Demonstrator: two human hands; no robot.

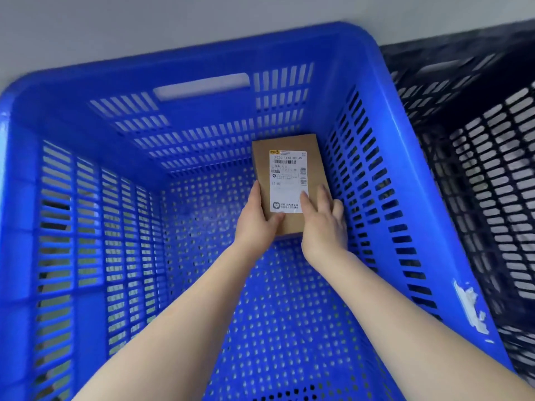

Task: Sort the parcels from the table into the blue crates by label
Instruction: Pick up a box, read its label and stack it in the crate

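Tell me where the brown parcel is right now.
In the head view, the brown parcel is inside the blue crate, near its far right corner, gripped by the left hand with the right hand touching it.

Head camera looks steeply down, close, into the blue crate (202, 62).

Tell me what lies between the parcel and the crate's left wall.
In the head view, only bare perforated floor lies between the parcel and the left wall of the blue crate.

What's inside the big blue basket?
One brown parcel with a white label, held by the left hand and right hand. The blue crate floor under the parcel and arms is hidden.
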